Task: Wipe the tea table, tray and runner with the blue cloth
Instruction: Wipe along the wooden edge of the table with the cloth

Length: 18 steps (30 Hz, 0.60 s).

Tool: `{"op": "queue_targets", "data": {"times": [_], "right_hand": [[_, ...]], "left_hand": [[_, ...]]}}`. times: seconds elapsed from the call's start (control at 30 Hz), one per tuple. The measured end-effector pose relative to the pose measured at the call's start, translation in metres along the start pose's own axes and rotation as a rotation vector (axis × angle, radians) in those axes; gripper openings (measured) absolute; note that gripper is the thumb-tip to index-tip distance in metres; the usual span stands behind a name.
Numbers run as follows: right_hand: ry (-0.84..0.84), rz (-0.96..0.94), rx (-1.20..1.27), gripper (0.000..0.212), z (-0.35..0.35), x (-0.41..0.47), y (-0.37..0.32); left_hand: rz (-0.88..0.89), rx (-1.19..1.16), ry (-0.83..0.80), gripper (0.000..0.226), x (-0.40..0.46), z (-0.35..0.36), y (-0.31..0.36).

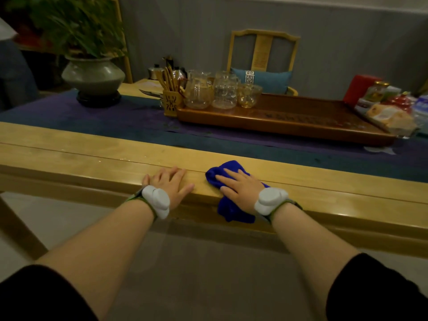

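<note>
While I lean over the near edge of the yellow wooden tea table (92, 156), my right hand (240, 187) lies flat with straight fingers on the bunched blue cloth (228, 169), which sits on the near rail and droops over the edge. My left hand (170, 185) rests flat and spread on bare wood just left of it, holding nothing. To wipe well, I judge I should keep the palm pressing evenly and sweep along the rail in long passes. Farther off, the dark runner (115, 119) carries the wooden tea tray (289, 121), with 3 glass vessels (222, 92) on its far left end. Dim light blurs the packets at far right, and the table's ends are cut off.
</note>
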State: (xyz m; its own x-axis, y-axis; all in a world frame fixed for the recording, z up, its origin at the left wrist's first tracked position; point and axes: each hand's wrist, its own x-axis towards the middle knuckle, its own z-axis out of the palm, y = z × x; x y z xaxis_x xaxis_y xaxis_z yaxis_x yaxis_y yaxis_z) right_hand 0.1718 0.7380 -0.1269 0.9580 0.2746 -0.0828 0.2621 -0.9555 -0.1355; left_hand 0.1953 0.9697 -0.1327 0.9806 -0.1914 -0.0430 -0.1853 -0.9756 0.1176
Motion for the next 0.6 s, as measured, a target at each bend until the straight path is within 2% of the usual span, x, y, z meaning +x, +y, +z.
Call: {"op": "queue_targets", "data": {"times": [0.1,0.2,0.3,0.37,0.47,0.6], "right_hand": [[-0.067,0.001,0.054,0.047,-0.011,-0.001,0.028],[-0.066,0.175,-0.005,0.048,-0.022,0.002,0.059],[-0.125,0.267,-0.156,0.061,-0.025,0.019,0.066],[-0.12,0.325,-0.106,0.066,-0.025,0.034,0.055],[-0.117,0.247,-0.132,0.067,-0.023,0.054,0.026],[-0.097,0.078,-0.049,0.051,-0.018,0.054,-0.004]], "left_hand": [[0.018,0.001,0.008,0.064,-0.001,0.0,-0.001],[0.022,-0.017,0.009,0.063,-0.002,0.0,-0.001],[0.014,-0.024,0.015,0.063,-0.004,-0.001,0.001],[0.011,-0.025,0.014,0.063,-0.005,-0.001,0.001],[0.007,-0.02,0.01,0.063,-0.005,-0.002,0.002],[-0.018,-0.026,-0.016,0.064,-0.004,-0.004,0.003]]}}
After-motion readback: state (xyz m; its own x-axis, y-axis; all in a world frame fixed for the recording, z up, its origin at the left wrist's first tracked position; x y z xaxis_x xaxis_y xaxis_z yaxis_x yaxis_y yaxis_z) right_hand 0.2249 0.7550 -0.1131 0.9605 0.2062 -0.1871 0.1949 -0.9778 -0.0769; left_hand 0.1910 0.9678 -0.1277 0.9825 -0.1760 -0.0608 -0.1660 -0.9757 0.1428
